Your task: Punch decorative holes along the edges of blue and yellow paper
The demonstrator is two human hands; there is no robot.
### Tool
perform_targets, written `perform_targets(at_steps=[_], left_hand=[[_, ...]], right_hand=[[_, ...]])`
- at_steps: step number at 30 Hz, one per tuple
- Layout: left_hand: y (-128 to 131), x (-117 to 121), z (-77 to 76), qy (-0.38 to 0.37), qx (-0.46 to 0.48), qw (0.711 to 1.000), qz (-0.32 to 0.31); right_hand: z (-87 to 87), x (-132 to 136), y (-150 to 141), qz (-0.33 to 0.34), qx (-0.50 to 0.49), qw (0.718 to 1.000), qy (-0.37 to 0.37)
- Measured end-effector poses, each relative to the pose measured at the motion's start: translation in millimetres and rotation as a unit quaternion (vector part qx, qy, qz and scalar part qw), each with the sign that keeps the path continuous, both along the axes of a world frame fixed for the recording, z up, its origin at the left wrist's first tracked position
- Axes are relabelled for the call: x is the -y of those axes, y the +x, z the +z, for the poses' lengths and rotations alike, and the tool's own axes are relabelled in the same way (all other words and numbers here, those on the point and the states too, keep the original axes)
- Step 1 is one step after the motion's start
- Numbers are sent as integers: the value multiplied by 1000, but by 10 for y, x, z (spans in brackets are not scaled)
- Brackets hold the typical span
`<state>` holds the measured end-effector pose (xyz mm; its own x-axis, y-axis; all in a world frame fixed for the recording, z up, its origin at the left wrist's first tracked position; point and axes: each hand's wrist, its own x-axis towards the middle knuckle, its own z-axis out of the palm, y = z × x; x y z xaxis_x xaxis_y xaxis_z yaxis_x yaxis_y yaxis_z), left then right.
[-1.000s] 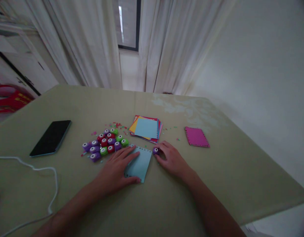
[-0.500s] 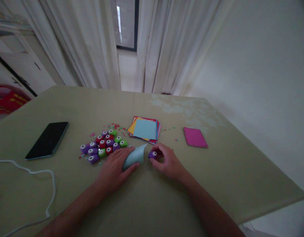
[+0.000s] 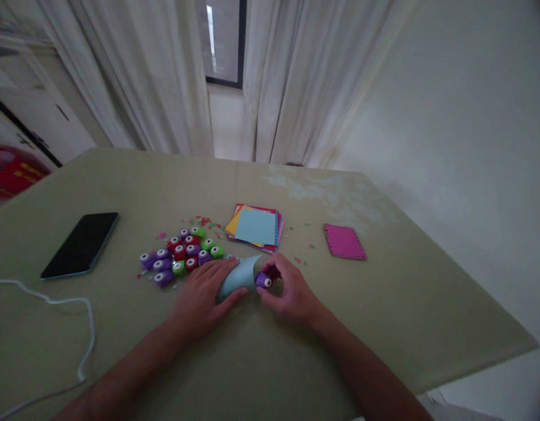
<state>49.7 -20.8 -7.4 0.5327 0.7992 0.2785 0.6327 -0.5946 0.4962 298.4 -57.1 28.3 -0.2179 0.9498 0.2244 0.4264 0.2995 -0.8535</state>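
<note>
My left hand [image 3: 203, 295] grips a light blue paper sheet [image 3: 238, 279] between thumb and fingers, and the sheet bows upward off the table. In my right hand [image 3: 291, 292] is a small purple paper punch [image 3: 263, 281] with a white round button, held between thumb and fingers. The punch sits at the sheet's right edge; whether paper is inside its slot I cannot tell. Left of my left hand lies a cluster of purple, red and green paper punches [image 3: 193, 249].
Behind the hands lies a stack of coloured paper squares [image 3: 256, 227]. A pink square with a punched border [image 3: 345, 241] is at the right. A dark tablet [image 3: 82, 244] and a white cable [image 3: 90, 324] lie left. Punched confetti [image 3: 203, 221] is scattered around.
The light blue sheet went from lying flat under my spread left hand to being bent upward in its grip. My right hand moved the purple punch left to the sheet's edge.
</note>
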Motion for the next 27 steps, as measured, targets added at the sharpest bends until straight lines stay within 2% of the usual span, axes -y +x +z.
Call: perform_targets(at_steps=[10, 18, 27], left_hand=[[-2, -3, -4, -4, -3, 1000, 5], [-4, -4, -14, -2, -10, 1000, 3], [-2, 3, -52, 13, -31, 999, -2]], right_hand=[[38, 20, -2, 24, 27, 999, 0], [100, 30, 25, 47, 91, 995, -1], [83, 35, 7, 65, 167, 984, -12]])
